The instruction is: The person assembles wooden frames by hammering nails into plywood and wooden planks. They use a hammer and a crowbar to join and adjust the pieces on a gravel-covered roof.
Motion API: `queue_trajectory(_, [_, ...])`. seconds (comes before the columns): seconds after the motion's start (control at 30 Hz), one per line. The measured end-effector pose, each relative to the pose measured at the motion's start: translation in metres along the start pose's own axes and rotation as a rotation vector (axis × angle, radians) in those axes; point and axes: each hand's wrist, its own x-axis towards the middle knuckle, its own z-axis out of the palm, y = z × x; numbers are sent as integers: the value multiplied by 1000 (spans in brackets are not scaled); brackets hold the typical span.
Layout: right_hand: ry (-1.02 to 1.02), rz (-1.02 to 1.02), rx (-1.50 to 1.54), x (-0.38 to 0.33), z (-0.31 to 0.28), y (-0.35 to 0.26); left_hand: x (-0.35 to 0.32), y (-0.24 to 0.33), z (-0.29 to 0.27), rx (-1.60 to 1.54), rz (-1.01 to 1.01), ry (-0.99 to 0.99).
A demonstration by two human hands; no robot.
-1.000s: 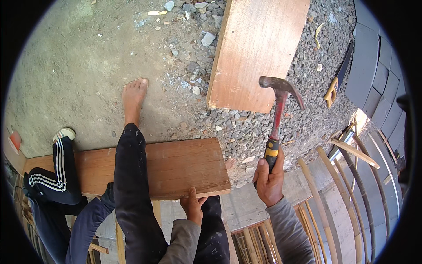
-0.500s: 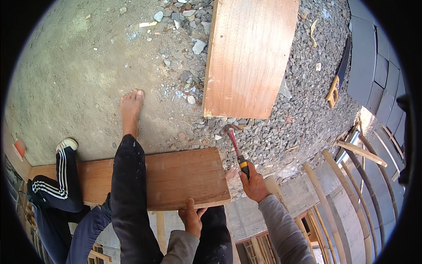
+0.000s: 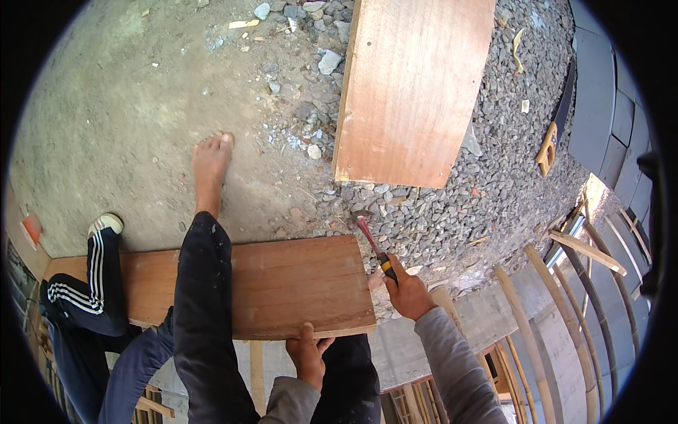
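Note:
A brown wooden plank [image 3: 300, 279] lies crosswise over my thigh area, with my own trousered leg across its top. My left hand [image 3: 307, 357] grips the plank's near edge by its right end, thumb on the upper face and the other fingers partly hidden. To the right of that end, my right hand [image 3: 408, 291] is closed round the black and yellow grip of a claw hammer [image 3: 370, 237]. Its red shaft points up and left, and its dark head is over the gravel, apart from the plank.
Ahead on the gravel [image 3: 519, 134] lies a second, wider board [image 3: 417, 92]. A handsaw [image 3: 551, 145] with a wooden handle is at right, beside grey panels [image 3: 597, 92]. Bamboo poles [image 3: 565, 318] stand at lower right. Another person's striped trouser leg [image 3: 106, 283] is at left.
The hammer head has dropped slightly nearer the plank's right end, and its claw has turned. My left hand keeps its hold on the edge. The whole view has shifted a little.

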Motion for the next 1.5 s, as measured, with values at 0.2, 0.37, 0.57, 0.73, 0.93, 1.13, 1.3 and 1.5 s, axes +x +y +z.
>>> queue_trajectory(0.2, [87, 409, 1031, 0, -5, -12, -4, 9, 11, 68, -40, 104])
queue_trajectory(0.37, [210, 326, 1499, 5, 9, -40, -35, 32, 17, 527, -520, -31])
queue_trajectory(0.57, [427, 313, 1607, -15, 29, -36, 13, 95, 152, 489, 635, -281])
queue_trajectory(0.73, [515, 269, 1458, -55, 28, 20, 116, 135, 277, 766, 908, -172])
queue_trajectory(0.93, [455, 408, 1358, -110, 56, 59, 36, 45, 295, 753, 653, -900])
queue_trajectory(1.13, [282, 176, 728, -136, 34, 70, -72, -45, 218, 315, 380, -896])
queue_trajectory(1.3, [126, -153, 175, -69, -11, 57, -75, 4, 53, 414, -223, 183])
queue_trajectory(1.5, [-89, -63, -50, 7, -37, 15, -14, 18, 32, 64, -106, 184])
